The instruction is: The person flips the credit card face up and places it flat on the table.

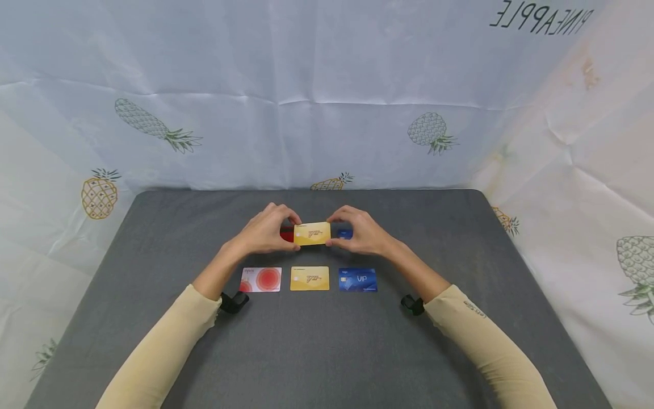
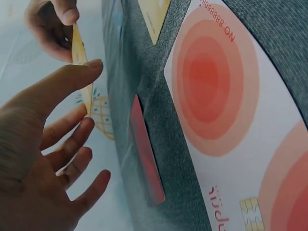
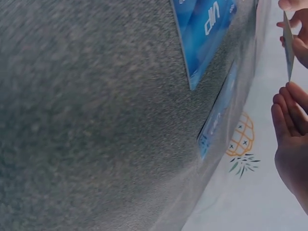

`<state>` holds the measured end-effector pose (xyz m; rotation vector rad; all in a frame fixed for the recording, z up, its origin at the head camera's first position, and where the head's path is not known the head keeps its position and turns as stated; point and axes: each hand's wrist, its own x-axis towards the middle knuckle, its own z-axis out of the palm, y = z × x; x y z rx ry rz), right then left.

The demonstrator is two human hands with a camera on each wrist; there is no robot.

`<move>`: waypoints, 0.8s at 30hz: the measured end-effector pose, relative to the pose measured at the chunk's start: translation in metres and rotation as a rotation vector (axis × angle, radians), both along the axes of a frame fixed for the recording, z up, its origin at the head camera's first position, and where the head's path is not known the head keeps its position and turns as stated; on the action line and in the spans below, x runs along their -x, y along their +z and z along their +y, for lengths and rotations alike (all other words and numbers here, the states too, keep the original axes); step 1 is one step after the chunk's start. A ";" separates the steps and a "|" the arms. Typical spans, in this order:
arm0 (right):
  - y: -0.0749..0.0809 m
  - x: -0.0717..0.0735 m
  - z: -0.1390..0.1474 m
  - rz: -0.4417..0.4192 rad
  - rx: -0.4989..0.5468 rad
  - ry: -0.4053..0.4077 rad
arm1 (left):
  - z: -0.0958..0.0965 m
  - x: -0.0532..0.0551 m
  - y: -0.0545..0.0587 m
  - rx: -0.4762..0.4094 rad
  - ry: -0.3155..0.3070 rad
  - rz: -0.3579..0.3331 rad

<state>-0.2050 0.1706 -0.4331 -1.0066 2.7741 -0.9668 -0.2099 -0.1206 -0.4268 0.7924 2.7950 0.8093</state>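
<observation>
Both hands hold a yellow card [image 1: 313, 233] up above the dark table. My left hand [image 1: 268, 230] pinches its left end between thumb and fingers, and my right hand [image 1: 363, 232] pinches the right end. In the left wrist view the same card [image 2: 78, 50] appears nearly edge-on. Behind the hands lie a red card [image 1: 287, 235] and a blue card [image 1: 345, 234], both partly hidden. Closer to me sits a row: a white card with red circles [image 1: 261, 279], another yellow card [image 1: 309, 278] and a blue VIP card [image 1: 357, 279].
The dark grey table [image 1: 317, 352] has rounded far corners. A white curtain [image 1: 286, 136] printed with pineapples hangs behind it and along the sides. Dark straps [image 1: 234, 302] show at both wrists, beside beige sleeves.
</observation>
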 end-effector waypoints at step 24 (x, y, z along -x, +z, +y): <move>-0.015 0.011 0.004 -0.033 -0.217 0.016 | 0.021 0.014 -0.012 0.189 -0.065 0.021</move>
